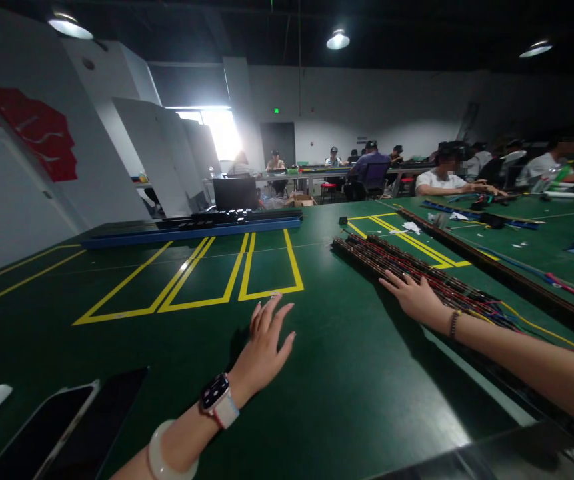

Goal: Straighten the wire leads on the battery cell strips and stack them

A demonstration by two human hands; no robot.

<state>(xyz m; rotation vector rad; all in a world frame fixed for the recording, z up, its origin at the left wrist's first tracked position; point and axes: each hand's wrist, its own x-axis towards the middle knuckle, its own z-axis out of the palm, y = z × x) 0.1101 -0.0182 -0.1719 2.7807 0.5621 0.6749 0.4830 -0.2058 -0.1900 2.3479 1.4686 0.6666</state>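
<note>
My left hand hovers over the green table, fingers spread and nothing in them. A watch and a pale bangle circle that wrist and forearm. On the right, my right hand reaches to a bundle of long dark strips with red and other coloured wires. Its fingers are stretched out and spread over the near side of the bundle; whether they press on it I cannot tell. A dark beaded bracelet is on the right wrist.
Yellow tape outlines mark the table. Blue and black long rails lie at the far left edge, and a long brown rail runs on the right. Dark flat devices lie near left. A person in white works across the table.
</note>
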